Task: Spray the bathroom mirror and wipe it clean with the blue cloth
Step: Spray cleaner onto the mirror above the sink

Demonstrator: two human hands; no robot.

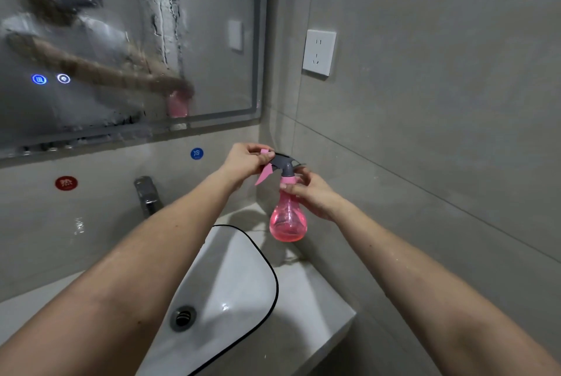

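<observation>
A pink spray bottle (287,222) with a grey head and pink trigger hangs in the air above the right end of the counter. My right hand (314,196) grips its neck. My left hand (247,160) pinches the pink nozzle tip at the front of the grey head. The bathroom mirror (121,41) fills the upper left; it is wet and streaked, with foam running down its middle. No blue cloth is in view.
A white sink (243,269) with a drain lies below my arms, set in a pale counter (312,293). A chrome tap (147,195) stands behind it. A wall socket (318,52) sits on the tiled right wall. Red and blue round stickers mark the back wall.
</observation>
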